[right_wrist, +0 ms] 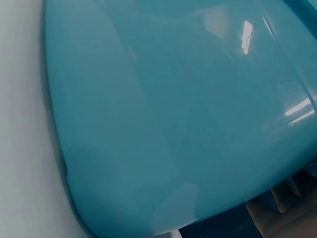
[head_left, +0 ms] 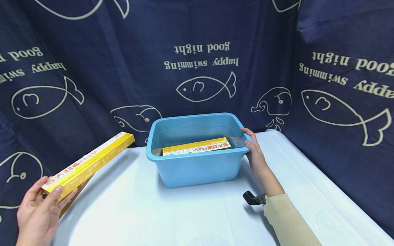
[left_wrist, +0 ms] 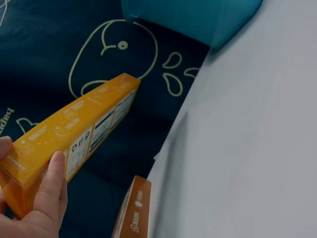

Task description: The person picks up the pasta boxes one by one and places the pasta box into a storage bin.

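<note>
My left hand holds a long yellow and white pasta box by its near end, thumb on one side and fingers on the other. The box slants up and away, its far end raised toward the bin. Below it, a second box with an orange-brown side is partly hidden in the head view. My right hand grips the right rim of a light blue plastic bin, with the thumb over the edge. Inside the bin lies another pasta box, lengthwise along the near wall.
A white cloth covers the table. Behind and at both sides hangs a dark blue curtain printed with fish and lettering. A black strap is on my right wrist, at the end of a beige sleeve.
</note>
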`<state>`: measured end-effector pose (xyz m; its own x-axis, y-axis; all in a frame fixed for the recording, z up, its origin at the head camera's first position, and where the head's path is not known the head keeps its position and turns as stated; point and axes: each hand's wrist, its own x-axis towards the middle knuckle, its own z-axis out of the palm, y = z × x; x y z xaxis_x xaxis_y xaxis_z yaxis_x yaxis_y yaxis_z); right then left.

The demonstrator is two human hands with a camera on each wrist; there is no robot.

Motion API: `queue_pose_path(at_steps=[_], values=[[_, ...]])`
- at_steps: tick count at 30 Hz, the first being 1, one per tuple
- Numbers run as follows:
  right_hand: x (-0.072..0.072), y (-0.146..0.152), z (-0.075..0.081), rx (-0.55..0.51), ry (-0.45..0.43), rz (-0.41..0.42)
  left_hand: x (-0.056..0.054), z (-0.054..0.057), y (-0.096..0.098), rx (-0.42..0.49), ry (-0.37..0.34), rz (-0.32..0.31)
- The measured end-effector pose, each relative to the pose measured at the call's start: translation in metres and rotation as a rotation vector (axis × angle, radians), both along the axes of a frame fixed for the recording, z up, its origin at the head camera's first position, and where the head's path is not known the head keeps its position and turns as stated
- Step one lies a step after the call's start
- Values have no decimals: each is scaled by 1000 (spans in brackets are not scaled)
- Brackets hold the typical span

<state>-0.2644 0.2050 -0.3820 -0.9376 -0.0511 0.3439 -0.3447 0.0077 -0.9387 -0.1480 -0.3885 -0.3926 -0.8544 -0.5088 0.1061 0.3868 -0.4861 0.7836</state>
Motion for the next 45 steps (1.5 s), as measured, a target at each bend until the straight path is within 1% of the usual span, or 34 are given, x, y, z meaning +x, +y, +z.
queue_pose_path(at_steps=[5,8,11,15,17,22,26,29,32,35,40,43,45], values=[[0,0,-1,-1,2,-1,0,4,4,23,37,-33],[0,0,-1,2,3,-6,-1,6,7,40,67,-63],[0,1,-1,7,2,-7,-2,9,9,51,111,-96],[-1,0,-1,12,1,-4,-2,13,13,59,202,-146],[-1,0,-1,11,2,-4,-2,15,15,63,229,-162],[-1,1,-1,6,3,-9,-5,21,20,69,234,-173],[-2,1,-2,15,0,-13,-7,24,25,75,287,-210],[-2,0,-2,10,-1,-10,-8,26,29,78,304,-221],[-1,0,-1,5,0,-9,-9,30,33,79,302,-217],[-1,-2,-1,0,3,-8,-10,33,36,90,316,-232],[-1,-2,-2,-4,3,-12,-13,41,41,87,320,-245],[-1,-2,-2,-12,-1,-13,-14,44,46,83,311,-243],[-1,-2,-2,-15,-2,-12,-15,46,49,73,293,-234]])
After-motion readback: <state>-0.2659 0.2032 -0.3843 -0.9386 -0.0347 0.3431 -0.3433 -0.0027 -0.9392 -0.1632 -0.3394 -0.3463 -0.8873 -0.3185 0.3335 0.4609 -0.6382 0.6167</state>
